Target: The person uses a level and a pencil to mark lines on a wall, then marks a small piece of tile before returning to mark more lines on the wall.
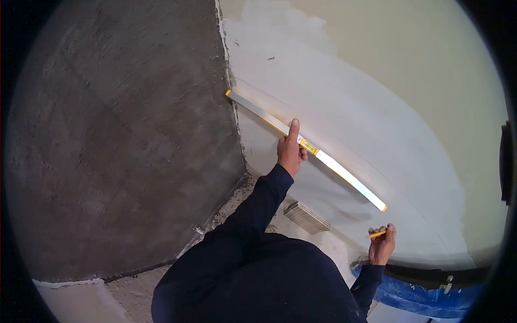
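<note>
A long silver spirit level (350,179) with yellow ends and a vial near its middle lies slantwise against the whitish wall (334,97). My left hand (291,151) grips it just left of the vial, thumb up along its face. The level's upper left end reaches the edge of the dark grey wall (134,118). Below the level's lower right end, my right hand (382,246) pinches a short yellow-orange pencil or marker (377,234), apart from the level. A thin faint line runs on the wall above the level.
A ribbed, light-coloured block (307,217) is below the level, near the wall's foot. At the lower right stands a blue container (431,297) with a dark rim. Rough debris lies along the corner (237,202). A dark object (506,162) shows at the right edge.
</note>
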Tool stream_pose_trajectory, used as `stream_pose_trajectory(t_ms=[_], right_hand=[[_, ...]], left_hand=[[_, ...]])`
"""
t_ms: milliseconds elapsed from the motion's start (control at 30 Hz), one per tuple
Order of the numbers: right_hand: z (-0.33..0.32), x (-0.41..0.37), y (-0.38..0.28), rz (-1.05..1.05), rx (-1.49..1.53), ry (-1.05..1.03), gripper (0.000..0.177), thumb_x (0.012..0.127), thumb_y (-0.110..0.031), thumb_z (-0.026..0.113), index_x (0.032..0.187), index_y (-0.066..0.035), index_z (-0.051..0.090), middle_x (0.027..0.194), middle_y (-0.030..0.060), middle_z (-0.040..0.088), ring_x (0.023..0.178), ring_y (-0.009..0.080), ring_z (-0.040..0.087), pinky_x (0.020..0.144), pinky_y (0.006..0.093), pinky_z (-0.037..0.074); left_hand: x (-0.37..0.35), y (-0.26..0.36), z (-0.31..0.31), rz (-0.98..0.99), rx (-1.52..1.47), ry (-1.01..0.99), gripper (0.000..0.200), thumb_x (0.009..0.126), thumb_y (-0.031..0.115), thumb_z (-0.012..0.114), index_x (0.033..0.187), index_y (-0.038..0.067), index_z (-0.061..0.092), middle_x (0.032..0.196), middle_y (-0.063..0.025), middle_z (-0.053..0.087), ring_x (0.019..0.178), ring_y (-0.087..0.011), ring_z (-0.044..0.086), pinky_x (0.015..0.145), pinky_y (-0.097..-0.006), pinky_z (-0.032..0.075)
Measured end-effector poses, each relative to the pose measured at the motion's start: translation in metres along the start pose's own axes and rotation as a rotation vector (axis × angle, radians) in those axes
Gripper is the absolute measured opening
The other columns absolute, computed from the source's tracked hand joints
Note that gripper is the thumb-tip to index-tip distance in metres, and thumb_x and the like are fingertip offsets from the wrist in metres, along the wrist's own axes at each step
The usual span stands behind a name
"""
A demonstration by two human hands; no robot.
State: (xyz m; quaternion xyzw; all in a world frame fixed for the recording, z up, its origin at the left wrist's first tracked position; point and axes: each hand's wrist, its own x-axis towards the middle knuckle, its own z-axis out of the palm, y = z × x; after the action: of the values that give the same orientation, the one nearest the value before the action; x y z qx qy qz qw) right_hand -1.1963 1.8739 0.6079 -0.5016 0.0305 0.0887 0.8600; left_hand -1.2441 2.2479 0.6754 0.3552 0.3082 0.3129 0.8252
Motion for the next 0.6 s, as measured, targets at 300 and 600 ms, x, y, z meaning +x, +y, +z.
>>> stream_pose_trajectory(t_ms=[300, 600], right_hand=[[0.035, 0.024, -0.006, 0.073, -0.155, -0.135, 0.037, 0.095, -0.028, 0.054, 0.124, -0.007, 0.044, 0.059, -0.004, 0.033, 0.047, 0.0069, 0.035, 0.044, 0.0245, 0.036], [0.077, 0.038, 0.005, -0.074, -0.409, -0.099, 0.029, 0.094, -0.032, 0.056, 0.104, -0.005, 0.052, 0.057, -0.0048, 0.035, 0.046, 0.0055, 0.036, 0.043, 0.0238, 0.04]], left_hand=[[0.015, 0.025, -0.006, -0.105, 0.082, -0.183, 0.068, 0.077, 0.073, 0.055, 0.093, 0.007, 0.057, 0.066, -0.0016, 0.054, 0.056, -0.009, 0.054, 0.054, -0.0272, 0.051], [0.023, 0.041, -0.024, -0.17, -0.096, -0.183, 0.096, 0.083, 0.076, 0.038, 0.127, -0.009, 0.038, 0.11, -0.0232, 0.055, 0.084, -0.0274, 0.065, 0.071, -0.0385, 0.056]])
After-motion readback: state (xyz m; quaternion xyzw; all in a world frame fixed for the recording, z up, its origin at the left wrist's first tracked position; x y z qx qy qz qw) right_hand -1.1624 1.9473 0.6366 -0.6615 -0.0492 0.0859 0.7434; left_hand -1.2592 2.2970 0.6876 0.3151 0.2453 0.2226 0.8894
